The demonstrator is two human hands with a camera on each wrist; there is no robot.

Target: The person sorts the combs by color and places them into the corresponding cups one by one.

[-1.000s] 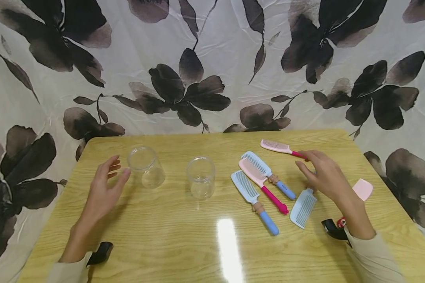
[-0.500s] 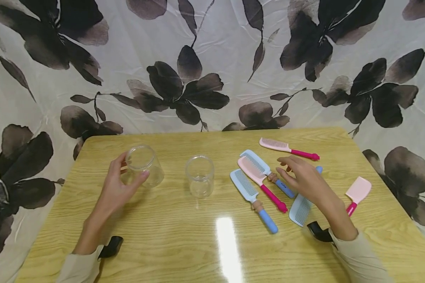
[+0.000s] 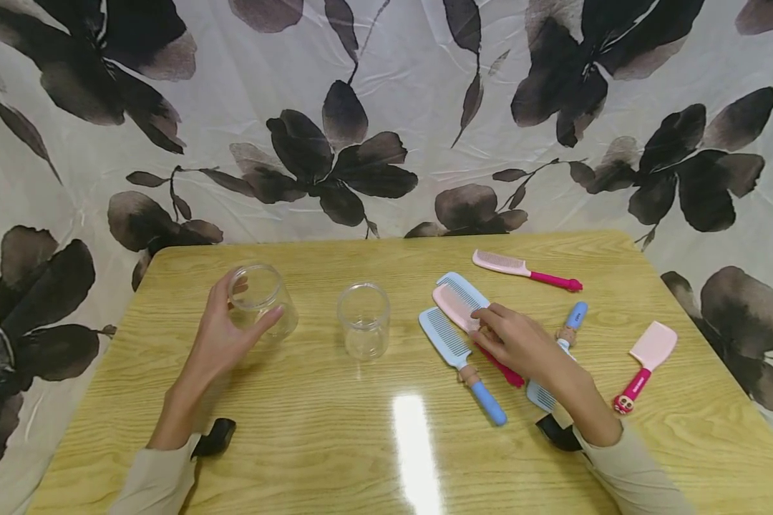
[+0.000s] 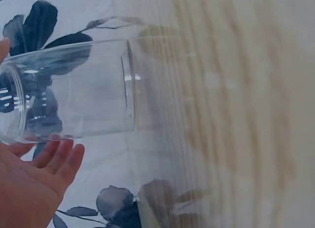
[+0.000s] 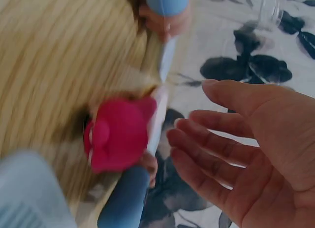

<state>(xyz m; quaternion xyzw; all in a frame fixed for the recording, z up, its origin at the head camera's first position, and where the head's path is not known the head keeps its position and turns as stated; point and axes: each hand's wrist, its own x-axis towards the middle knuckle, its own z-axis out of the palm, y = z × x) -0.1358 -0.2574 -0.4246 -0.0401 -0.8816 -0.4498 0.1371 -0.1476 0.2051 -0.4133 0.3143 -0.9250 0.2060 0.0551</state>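
Note:
My left hand [image 3: 222,336] is around a clear cup [image 3: 267,304] at the table's left, thumb on the near side and fingers on the far side. The left wrist view shows its fingers [image 4: 59,159] along the cup's rim end. My right hand [image 3: 522,343] hovers over a group of combs, fingers loosely bent with nothing between them. Under it lie a pink comb [image 3: 454,307] with a magenta handle and a blue comb [image 3: 467,284], its handle hidden in the head view. Beside them is another blue comb [image 3: 447,336]. The right wrist view shows a magenta handle end [image 5: 118,134] below the hand.
A second clear cup [image 3: 363,322] stands mid-table. A pink comb [image 3: 502,262] lies at the back right. Right of my right hand are a partly covered blue comb [image 3: 576,315] and a pink comb [image 3: 653,340]. A floral cloth [image 3: 451,93] hangs behind the wooden table [image 3: 296,429].
My left hand has moved right and reached around the left cup, which stays in place. My right hand has moved left and nearer, from the back pink comb's handle to over the grouped combs.

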